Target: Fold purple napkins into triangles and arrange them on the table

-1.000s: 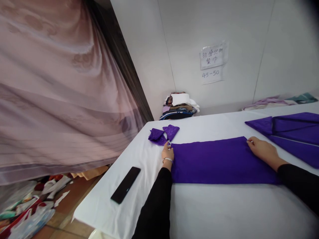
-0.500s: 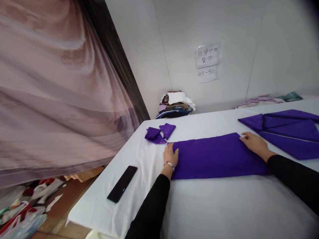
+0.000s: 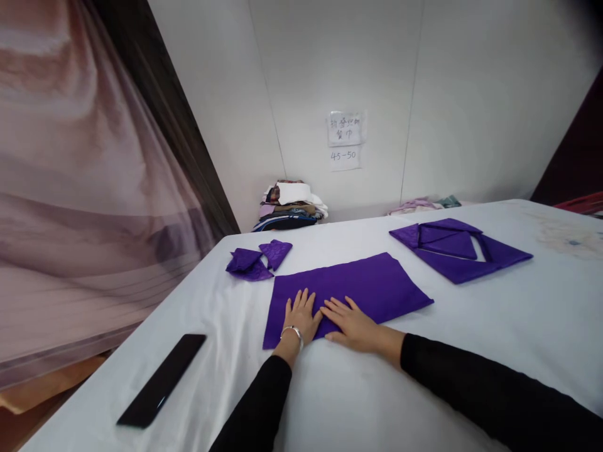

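Note:
A purple cloth napkin (image 3: 348,279), folded into a long rectangle, lies flat on the white-covered table (image 3: 377,389). My left hand (image 3: 301,316) rests on its near left part with the fingers spread, a silver bracelet at the wrist. Close beside it, my right hand (image 3: 351,325) lies palm down with fingers stretched over the napkin's near edge. The two hands almost meet at thumb and fingertips. Beyond the napkin's left end sits a small folded purple cloth (image 3: 249,263), with a purple triangular piece (image 3: 276,253) by it.
A folded purple cloth shape (image 3: 471,267) lies at the right. A black phone-like slab (image 3: 162,380) is at the table's left. Folded clothes (image 3: 289,207) are piled by the wall, under paper signs (image 3: 345,141). A pink curtain (image 3: 94,207) hangs at the left.
My right hand has moved from the napkin's far right corner to its near edge beside my left hand. My left hand has left the left end and now lies on the cloth. The view has turned right.

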Action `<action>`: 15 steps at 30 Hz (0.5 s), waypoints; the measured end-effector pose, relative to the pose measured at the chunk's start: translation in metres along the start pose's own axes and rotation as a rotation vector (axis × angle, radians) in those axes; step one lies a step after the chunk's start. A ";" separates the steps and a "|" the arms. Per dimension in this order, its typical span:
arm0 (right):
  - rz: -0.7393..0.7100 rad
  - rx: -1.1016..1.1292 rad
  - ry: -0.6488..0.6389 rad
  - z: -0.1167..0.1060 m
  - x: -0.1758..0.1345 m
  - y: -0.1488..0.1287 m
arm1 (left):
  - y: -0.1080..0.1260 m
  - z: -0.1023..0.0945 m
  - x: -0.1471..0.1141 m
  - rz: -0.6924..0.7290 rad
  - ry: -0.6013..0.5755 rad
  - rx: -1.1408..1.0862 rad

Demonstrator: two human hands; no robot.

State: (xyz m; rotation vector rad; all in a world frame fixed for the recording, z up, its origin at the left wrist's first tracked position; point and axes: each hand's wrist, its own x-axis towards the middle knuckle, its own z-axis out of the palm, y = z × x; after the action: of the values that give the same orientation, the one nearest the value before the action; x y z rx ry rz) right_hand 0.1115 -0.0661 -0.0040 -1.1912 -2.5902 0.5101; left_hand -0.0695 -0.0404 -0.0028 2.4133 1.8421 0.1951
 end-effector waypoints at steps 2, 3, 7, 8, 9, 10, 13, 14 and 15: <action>0.052 0.008 -0.035 -0.004 -0.005 0.004 | 0.000 -0.002 -0.001 0.000 0.004 -0.016; 0.094 -0.003 -0.032 -0.009 -0.010 0.013 | 0.000 -0.002 -0.001 -0.002 0.007 -0.025; 0.304 -0.107 0.047 -0.030 -0.046 0.067 | -0.001 0.000 0.000 -0.003 0.009 -0.041; 0.368 -0.138 0.075 -0.034 -0.059 0.082 | -0.002 0.002 0.001 0.000 0.012 -0.041; 0.434 -0.168 0.099 -0.038 -0.072 0.097 | -0.003 0.003 0.002 0.004 0.016 -0.041; 0.495 -0.194 0.116 -0.041 -0.086 0.111 | -0.004 0.004 0.003 0.006 0.019 -0.040; 0.648 -0.232 0.175 -0.049 -0.119 0.146 | -0.004 0.004 0.003 0.001 0.028 -0.044; 0.684 -0.227 0.195 -0.053 -0.125 0.155 | -0.003 0.002 0.001 0.005 0.037 -0.048; 0.705 -0.209 0.218 -0.057 -0.128 0.161 | -0.001 0.001 -0.001 0.016 0.051 -0.053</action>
State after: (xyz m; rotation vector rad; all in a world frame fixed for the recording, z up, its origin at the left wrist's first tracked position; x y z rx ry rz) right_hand 0.3236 -0.0549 -0.0280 -2.1058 -2.0249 0.2070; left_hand -0.0705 -0.0412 -0.0038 2.4095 1.8143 0.3053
